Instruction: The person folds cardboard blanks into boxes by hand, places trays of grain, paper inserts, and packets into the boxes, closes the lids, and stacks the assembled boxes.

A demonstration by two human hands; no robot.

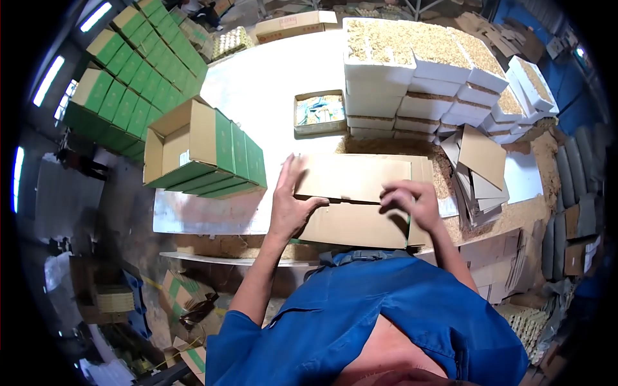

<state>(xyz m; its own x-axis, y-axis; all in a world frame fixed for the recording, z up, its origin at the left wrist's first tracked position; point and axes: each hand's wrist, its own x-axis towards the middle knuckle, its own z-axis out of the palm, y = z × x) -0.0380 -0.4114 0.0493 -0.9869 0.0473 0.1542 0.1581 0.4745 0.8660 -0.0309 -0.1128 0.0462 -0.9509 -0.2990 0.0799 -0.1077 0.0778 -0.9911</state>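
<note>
A brown cardboard box point(360, 222) lies in front of me, its two top flaps folded inward so their edges meet in a seam across the middle. Green shows along its edges. My left hand point(290, 202) is spread along the box's left end, with the thumb on the top near the seam and the fingers stretched toward the far side. Above the right part of the box is my right hand point(415, 202), fingers loosely bent and apart, slightly blurred. Nothing shows in it, and its shadow falls on the flap below.
Left of the box stands a row of open green cartons point(222, 148); more green cartons point(122, 96) are stacked farther back. A small tray of blue packets point(320, 110) sits beyond the box. White foam boxes point(380, 90) topped with grain-like filler and loose cardboard sheets point(479, 161) stand at right.
</note>
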